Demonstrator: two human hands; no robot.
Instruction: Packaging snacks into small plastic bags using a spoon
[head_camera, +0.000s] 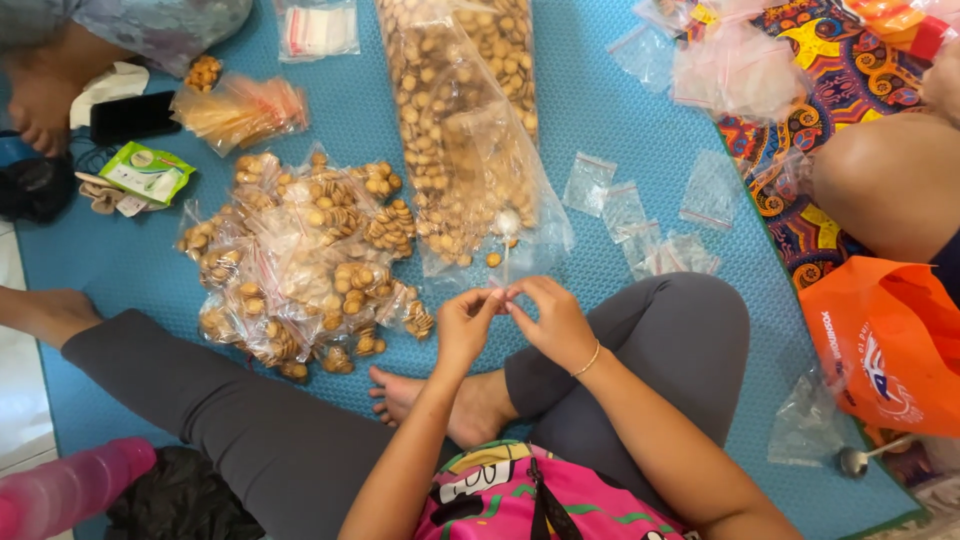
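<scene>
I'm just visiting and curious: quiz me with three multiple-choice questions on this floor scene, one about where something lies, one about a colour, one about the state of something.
1. Where is the heap of small filled bags?
A. in the person's lap
B. on the mat, left of the big cookie bag
C. inside the orange bag

2. What colour is the mat?
A. blue
B. green
C. white

3. How are the left hand and right hand?
A. flat on the mat
B. far apart
C. fingers pinched together on a small clear bag

Answers: 1 B, the heap lies left of the large bag. 2 A, the bare mat is blue. 3 C, both hands' fingertips meet at one spot.
</scene>
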